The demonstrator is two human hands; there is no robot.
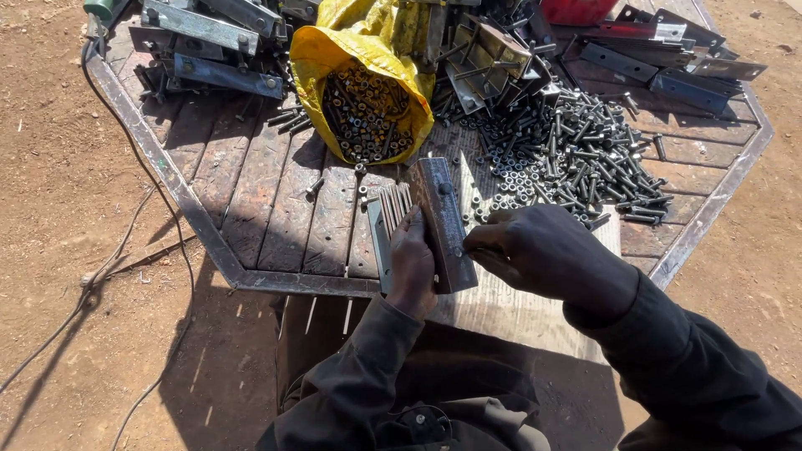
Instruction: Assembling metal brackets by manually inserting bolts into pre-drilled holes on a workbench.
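I see the bracket (444,224), a folded steel channel, dull grey with bolt heads on its face, held upright over the table's near edge, at 6 o'clock from the yellow sack (368,75); my left hand (411,269) is wrapped shut around it and a bundle of thin rods (393,207); my right hand (535,250) is curled closed at the bracket's lower right side, what it pinches I cannot tell; risk, as I judge it: the smooth rods could slide from the grip, or a small fastener drop through the plank gaps; loose bolts (585,154) heaped at 1 o'clock; rough, weathered table (251,192)
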